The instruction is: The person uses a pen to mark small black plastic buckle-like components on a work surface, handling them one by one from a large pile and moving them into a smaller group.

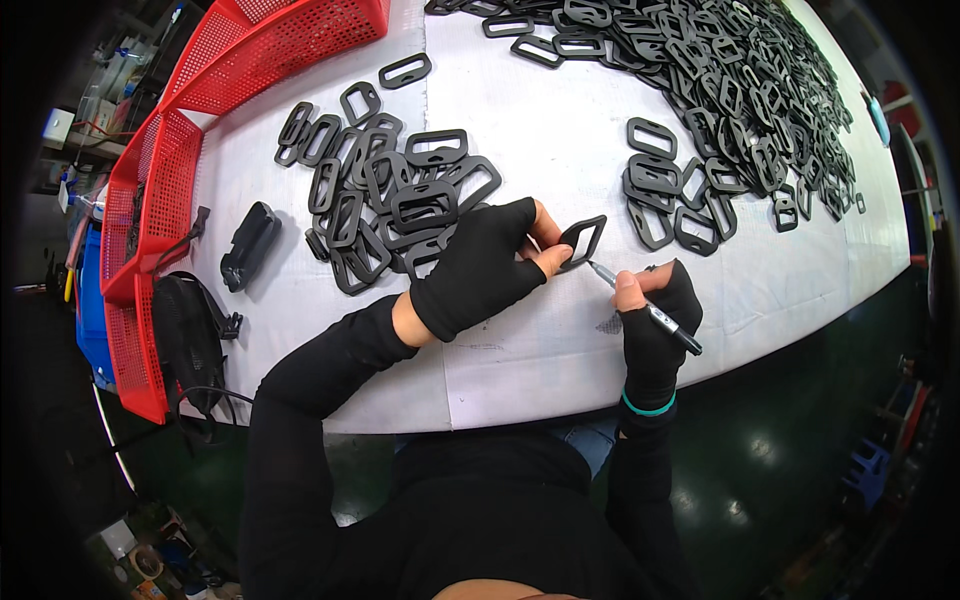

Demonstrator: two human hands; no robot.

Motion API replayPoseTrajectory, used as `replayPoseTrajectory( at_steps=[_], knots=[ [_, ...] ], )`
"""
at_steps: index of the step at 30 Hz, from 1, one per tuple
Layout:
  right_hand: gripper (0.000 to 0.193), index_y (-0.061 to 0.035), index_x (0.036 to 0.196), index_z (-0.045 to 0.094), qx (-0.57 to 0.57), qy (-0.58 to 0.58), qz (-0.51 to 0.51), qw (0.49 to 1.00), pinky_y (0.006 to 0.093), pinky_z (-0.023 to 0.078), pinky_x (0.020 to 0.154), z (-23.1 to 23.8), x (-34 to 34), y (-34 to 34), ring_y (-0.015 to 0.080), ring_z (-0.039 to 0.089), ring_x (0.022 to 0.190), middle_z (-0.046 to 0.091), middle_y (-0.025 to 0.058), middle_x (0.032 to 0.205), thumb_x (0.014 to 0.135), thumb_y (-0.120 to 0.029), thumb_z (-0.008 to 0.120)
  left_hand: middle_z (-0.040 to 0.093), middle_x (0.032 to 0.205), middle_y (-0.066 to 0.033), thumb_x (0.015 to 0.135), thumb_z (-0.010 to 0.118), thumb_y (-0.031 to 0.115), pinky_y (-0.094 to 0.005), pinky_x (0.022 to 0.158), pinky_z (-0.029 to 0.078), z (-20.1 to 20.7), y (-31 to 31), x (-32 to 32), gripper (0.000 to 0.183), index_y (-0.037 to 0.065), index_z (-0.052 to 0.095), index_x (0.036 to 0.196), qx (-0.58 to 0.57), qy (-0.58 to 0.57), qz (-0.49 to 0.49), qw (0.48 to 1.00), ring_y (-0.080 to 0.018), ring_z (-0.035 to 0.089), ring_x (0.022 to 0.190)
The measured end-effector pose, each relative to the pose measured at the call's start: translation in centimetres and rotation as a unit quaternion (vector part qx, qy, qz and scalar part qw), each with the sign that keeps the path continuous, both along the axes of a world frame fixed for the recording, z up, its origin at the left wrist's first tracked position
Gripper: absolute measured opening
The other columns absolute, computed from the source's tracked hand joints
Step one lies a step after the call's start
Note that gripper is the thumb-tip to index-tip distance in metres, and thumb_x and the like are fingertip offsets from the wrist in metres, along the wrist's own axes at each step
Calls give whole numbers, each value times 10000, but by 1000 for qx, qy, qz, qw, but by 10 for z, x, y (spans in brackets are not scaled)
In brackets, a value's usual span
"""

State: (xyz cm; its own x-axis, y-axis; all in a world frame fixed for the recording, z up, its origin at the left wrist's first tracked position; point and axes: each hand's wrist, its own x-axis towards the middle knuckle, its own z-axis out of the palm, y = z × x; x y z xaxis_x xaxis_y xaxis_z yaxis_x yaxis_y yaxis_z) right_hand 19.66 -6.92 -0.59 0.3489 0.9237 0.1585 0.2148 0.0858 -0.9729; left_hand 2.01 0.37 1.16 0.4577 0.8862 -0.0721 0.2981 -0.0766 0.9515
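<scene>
My left hand [490, 258], in a black fingerless glove, pinches a black rectangular plastic frame [583, 243] between thumb and fingers, holding it tilted above the table. In my right hand [655, 315], gloved the same way and with a teal band at the wrist, is a grey marker pen [675, 328] with a dark end. The pen's tip points at the lower edge of the frame; whether it touches cannot be made out. A loose pile of like frames [425, 205] lies beside my left hand. Beyond my right hand sits a smaller group of them [655, 175].
A large heap of black frames [720, 90] covers the far right of the white table [520, 380]. Red perforated baskets [270, 60] line the left edge. Near them lie a black case [250, 245] and a black mesh pouch [185, 340] with a strap.
</scene>
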Motion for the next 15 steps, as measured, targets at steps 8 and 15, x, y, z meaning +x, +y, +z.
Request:
replayPoseTrajectory(
  at_steps=[8, 15],
  knots=[
    [173, -19, 696, 503, 24, -64, 10, 998, 211, 394, 479, -1, 0, 0, 63, 490, 506, 528, 21, 564, 766, -39, 659, 600, 661, -45, 763, 676, 82, -216, 517, 456, -3, -9, 3, 107, 14, 599, 793, 109, 5, -15, 994, -82, 563, 577],
    [171, -15, 694, 504, 30, -72, 13, 997, 214, 390, 462, 1, -1, 1, 66, 493, 492, 531, 24, 558, 773, -34, 654, 602, 661, -46, 768, 670, 81, -218, 517, 456, -1, -9, 3, 97, 20, 597, 789, 116, 25, -22, 993, -87, 570, 582]
  ],
)
